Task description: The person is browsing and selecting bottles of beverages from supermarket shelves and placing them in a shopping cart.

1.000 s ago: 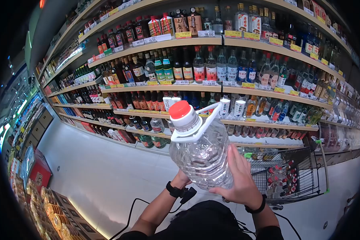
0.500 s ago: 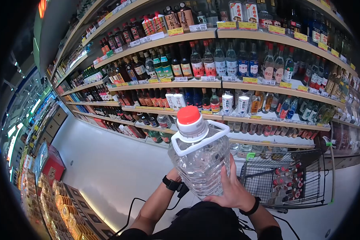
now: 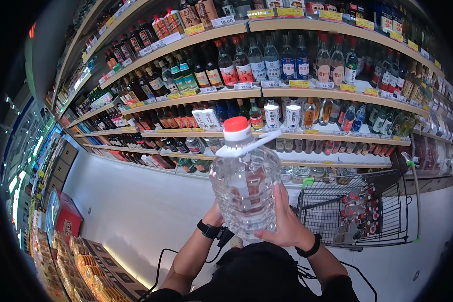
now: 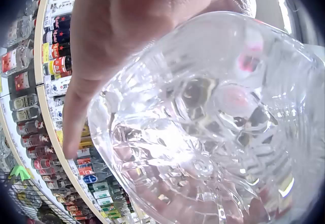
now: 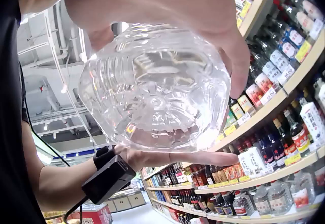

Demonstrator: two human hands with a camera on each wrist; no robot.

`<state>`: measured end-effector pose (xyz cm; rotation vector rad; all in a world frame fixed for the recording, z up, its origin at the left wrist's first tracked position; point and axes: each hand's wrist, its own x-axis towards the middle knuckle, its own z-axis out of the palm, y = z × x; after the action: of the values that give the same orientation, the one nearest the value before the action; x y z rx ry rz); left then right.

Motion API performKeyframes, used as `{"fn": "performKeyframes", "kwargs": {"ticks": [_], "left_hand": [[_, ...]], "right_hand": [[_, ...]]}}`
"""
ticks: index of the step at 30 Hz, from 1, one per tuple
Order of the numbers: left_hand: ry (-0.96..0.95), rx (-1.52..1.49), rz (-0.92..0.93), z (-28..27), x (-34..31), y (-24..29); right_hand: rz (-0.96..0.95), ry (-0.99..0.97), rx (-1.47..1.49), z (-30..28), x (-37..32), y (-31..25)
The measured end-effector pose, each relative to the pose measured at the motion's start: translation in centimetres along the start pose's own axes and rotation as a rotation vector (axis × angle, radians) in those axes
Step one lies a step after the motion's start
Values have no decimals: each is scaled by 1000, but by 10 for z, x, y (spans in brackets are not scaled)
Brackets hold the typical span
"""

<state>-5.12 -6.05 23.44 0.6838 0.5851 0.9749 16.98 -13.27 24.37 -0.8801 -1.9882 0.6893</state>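
Note:
A large clear plastic bottle point(image 3: 246, 189) with a red cap point(image 3: 236, 124) and a white loop handle point(image 3: 256, 145) is held before the body, cap up. My right hand point(image 3: 289, 226) grips its right side, the thumb across the front and the fingers along the side. At the lower left, my left hand point(image 3: 215, 215) supports it, partly hidden behind it; the right wrist view shows a straight finger of that left hand point(image 5: 172, 158) lying along the bottle point(image 5: 157, 97). In the left wrist view, the bottle's ridged base point(image 4: 203, 148) fills much of the picture beside the left hand point(image 4: 137, 21).
Shelves point(image 3: 307, 92) of bottles with price tags curve across the front. On the right stands a wire cart point(image 3: 319, 221) holding several red-capped bottles point(image 3: 357, 216). At the lower left are a red box point(image 3: 68, 219) and packaged goods point(image 3: 88, 267).
The bottle has turned and come from a leftward tilt to nearly upright, its handle now seen more edge-on to the right. Both hands keep hold. The head view has shifted.

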Motion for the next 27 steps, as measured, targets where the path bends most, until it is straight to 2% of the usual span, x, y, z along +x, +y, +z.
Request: {"fn": "performKeyframes", "kwargs": {"ticks": [2,5,8,10,12,15,17,19,20,23,24,27], "left_hand": [[146,114,14,-27,5,-19],[195,158,-84,-35,14,-21],[153,294,-95,-42,25,-18],[143,343,-96,-43,31,-13],[100,427,-115,-75,42,-14],[-31,583,-197,-103,59,6],[-110,635,-190,-123,67,13],[-182,592,-166,-140,78,18],[-220,569,-154,-146,84,19],[-388,11,-425,-145,89,40],[-456,-4,-498,-151,95,43],[-293,117,-610,-151,100,53]], "right_hand": [[70,41,71,6,6,10],[163,81,200,12,19,22],[221,151,412,26,26,46],[375,239,575,42,26,65],[494,301,741,53,29,69],[609,415,668,73,25,93],[597,482,974,96,11,122],[576,518,1192,109,22,119],[496,582,1206,117,27,112],[636,659,1387,148,33,106],[589,631,1374,154,36,106],[757,545,1217,159,40,101]]}}
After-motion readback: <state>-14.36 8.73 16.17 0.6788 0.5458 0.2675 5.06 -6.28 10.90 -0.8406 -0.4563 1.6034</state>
